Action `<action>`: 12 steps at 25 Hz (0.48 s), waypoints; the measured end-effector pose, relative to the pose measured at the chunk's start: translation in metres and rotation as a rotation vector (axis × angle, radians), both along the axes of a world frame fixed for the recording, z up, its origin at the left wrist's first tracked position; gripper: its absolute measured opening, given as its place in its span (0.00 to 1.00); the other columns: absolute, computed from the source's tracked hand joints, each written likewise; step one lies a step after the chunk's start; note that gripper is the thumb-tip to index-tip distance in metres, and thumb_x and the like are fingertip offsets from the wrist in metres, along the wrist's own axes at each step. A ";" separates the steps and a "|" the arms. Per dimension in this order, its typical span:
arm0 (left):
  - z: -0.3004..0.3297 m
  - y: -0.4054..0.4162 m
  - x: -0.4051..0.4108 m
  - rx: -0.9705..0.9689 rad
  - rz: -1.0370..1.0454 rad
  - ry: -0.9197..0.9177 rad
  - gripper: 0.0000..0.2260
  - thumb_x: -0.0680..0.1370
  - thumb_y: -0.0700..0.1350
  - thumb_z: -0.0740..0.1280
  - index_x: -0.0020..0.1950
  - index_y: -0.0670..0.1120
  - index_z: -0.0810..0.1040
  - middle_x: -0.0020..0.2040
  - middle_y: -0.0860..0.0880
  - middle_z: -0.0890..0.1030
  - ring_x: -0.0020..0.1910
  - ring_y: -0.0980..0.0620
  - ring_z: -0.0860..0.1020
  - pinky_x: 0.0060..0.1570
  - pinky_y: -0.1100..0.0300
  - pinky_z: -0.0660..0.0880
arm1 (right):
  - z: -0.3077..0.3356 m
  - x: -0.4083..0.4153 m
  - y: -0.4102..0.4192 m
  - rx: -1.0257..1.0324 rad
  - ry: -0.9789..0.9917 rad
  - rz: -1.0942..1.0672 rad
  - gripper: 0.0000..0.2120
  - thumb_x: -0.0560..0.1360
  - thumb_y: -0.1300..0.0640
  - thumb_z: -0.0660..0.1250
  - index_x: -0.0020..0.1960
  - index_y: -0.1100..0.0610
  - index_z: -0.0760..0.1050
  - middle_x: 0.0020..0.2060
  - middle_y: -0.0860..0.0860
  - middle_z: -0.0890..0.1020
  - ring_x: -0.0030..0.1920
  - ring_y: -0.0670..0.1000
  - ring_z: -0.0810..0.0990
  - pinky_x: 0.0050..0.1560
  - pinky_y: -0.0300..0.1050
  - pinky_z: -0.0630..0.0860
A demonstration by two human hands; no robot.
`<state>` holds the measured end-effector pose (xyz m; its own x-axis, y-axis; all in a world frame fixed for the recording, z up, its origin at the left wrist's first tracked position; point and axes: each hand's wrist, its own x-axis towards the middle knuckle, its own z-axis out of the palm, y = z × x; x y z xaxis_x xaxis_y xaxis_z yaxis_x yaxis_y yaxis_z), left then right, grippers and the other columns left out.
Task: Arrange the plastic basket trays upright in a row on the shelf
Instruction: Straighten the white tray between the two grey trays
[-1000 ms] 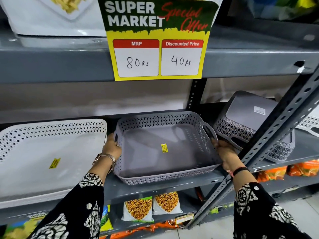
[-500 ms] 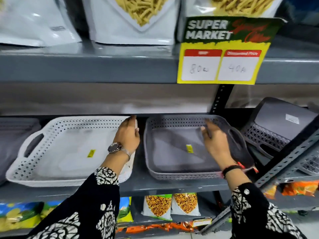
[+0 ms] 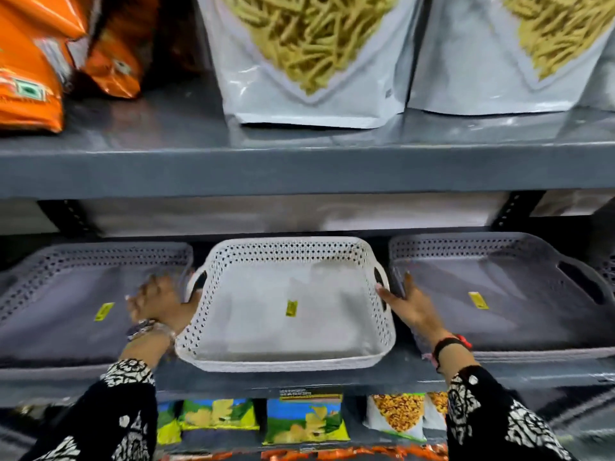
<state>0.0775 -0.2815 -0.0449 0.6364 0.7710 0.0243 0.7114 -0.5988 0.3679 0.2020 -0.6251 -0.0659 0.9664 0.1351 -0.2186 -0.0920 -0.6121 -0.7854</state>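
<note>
Three plastic basket trays lie flat side by side on the grey metal shelf. The white perforated tray is in the middle, with a grey tray to its left and another grey tray to its right. Each has a small yellow sticker on its floor. My left hand is blurred, fingers apart, with the thumb by the white tray's left handle. My right hand lies flat with fingers extended in the gap between the white tray's right wall and the right grey tray.
The shelf above carries white pouches of yellow sticks and orange snack bags; its edge hangs low over the trays. Colourful snack packets fill the shelf below. Black slotted uprights stand at the back.
Both hands left the right grey tray and moved left to either side of the white tray. The view swung left, so the price sign and the tilted tray are out of sight.
</note>
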 end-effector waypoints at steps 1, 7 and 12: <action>-0.003 0.014 -0.001 -0.083 0.013 0.036 0.39 0.69 0.60 0.60 0.73 0.38 0.59 0.72 0.34 0.64 0.71 0.36 0.62 0.72 0.44 0.56 | -0.002 0.001 0.005 0.005 0.009 -0.002 0.37 0.72 0.43 0.64 0.73 0.59 0.54 0.69 0.60 0.69 0.69 0.59 0.67 0.65 0.49 0.65; -0.013 0.028 0.008 -0.238 -0.055 -0.075 0.21 0.78 0.45 0.60 0.55 0.25 0.72 0.52 0.23 0.77 0.52 0.28 0.76 0.55 0.42 0.72 | 0.002 -0.002 0.025 -0.025 -0.028 -0.035 0.15 0.76 0.55 0.61 0.59 0.61 0.67 0.59 0.62 0.77 0.60 0.61 0.75 0.48 0.43 0.66; -0.020 0.005 0.006 -0.110 -0.123 -0.118 0.13 0.79 0.35 0.54 0.57 0.26 0.70 0.48 0.21 0.77 0.49 0.24 0.76 0.47 0.38 0.72 | -0.002 -0.010 0.035 -0.104 -0.078 -0.052 0.15 0.79 0.60 0.52 0.62 0.68 0.65 0.59 0.69 0.75 0.59 0.67 0.73 0.40 0.44 0.59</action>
<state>0.0838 -0.2766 -0.0652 0.7237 0.6896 0.0241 0.5833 -0.6301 0.5125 0.1918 -0.5905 -0.0677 0.9862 0.0650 -0.1524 -0.0666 -0.6869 -0.7237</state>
